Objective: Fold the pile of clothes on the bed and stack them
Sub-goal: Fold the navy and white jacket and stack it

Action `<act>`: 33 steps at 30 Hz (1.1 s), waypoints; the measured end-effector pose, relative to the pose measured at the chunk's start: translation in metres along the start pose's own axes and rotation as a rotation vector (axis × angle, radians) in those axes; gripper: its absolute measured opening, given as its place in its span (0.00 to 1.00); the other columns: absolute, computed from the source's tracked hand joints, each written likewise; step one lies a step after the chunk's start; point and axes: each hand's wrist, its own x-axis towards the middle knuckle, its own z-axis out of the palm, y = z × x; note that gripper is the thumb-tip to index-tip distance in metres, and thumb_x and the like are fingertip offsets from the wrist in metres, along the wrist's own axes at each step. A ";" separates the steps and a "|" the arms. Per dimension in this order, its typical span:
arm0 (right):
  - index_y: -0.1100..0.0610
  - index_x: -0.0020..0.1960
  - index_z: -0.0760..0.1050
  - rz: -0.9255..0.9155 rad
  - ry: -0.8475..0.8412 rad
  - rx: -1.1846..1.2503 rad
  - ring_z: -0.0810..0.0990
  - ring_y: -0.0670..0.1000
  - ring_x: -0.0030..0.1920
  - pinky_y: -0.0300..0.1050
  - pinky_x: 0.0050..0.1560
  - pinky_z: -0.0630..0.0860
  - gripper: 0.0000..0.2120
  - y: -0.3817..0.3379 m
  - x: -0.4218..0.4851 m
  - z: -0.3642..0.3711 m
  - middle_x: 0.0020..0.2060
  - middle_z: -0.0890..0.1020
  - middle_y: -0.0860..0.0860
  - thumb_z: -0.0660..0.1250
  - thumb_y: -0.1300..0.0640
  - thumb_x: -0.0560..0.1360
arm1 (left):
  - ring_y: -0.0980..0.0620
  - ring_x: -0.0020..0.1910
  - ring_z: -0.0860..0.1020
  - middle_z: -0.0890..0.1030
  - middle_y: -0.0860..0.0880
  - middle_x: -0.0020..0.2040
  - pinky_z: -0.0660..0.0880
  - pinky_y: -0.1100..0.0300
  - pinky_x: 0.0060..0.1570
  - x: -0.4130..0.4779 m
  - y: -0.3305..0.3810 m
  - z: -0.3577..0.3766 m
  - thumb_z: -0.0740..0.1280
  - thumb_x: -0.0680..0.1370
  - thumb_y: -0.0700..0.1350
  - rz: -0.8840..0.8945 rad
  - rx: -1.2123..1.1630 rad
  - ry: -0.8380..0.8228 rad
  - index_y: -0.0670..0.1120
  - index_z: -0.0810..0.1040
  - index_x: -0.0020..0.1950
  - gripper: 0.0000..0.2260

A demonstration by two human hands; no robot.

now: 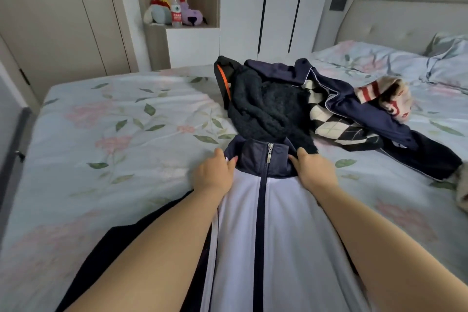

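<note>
Jacket: I see a white zip-up jacket with a navy collar and navy centre band [273,223] lying flat on the bed, front side up. It is zipped to the top and its collar points away from me.
Zip pull: a small silver metal tab [269,157] hangs at the middle of the collar.
Left hand: my view has the left hand [215,171] palm down on the jacket's left shoulder. The thumb touches the collar's edge and the fingers are laid out, pressing the cloth.
Right hand: the right hand [314,170] lies the same way on the other shoulder, fingers spread flat, just beside the collar.
Hands together: they sit apart, one on each side of the collar, and neither is clamped on anything.
Pile: the loose clothes lie just beyond the collar. A black fleecy garment [268,109] touches the jacket's top edge. To its right are a cream-and-black argyle knit [336,121], a dark navy jacket with white piping [359,101] and a cream piece with red stripes [387,99].
Bed: pale sheet printed with pink flowers and green leaves [114,121].
Right edge: something furry and brownish [462,190], cut off by the frame; I cannot tell what it is.
Niche: plush toys [162,11] and a clear plastic bottle with a red label [176,11] stand in a wall recess.
</note>
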 end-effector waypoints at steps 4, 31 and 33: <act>0.60 0.76 0.57 0.044 -0.078 0.056 0.68 0.61 0.67 0.55 0.64 0.68 0.32 -0.002 -0.061 -0.029 0.69 0.67 0.57 0.55 0.40 0.81 | 0.43 0.70 0.64 0.61 0.43 0.72 0.65 0.51 0.67 -0.035 -0.016 -0.047 0.69 0.76 0.58 0.017 -0.306 -0.323 0.47 0.53 0.76 0.37; 0.33 0.63 0.62 0.066 -0.407 1.007 0.76 0.30 0.51 0.24 0.52 0.71 0.30 -0.196 -0.475 -0.119 0.54 0.75 0.29 0.74 0.56 0.72 | 0.53 0.47 0.75 0.74 0.54 0.49 0.70 0.57 0.46 -0.323 -0.134 -0.198 0.65 0.80 0.51 -0.445 -0.622 -0.138 0.51 0.71 0.52 0.06; 0.40 0.56 0.75 0.147 -0.394 1.035 0.80 0.42 0.56 0.36 0.60 0.75 0.18 -0.194 -0.464 -0.111 0.54 0.81 0.39 0.74 0.58 0.73 | 0.49 0.56 0.76 0.75 0.51 0.59 0.73 0.54 0.55 -0.310 -0.131 -0.200 0.65 0.80 0.51 -0.484 -0.735 -0.146 0.49 0.70 0.65 0.16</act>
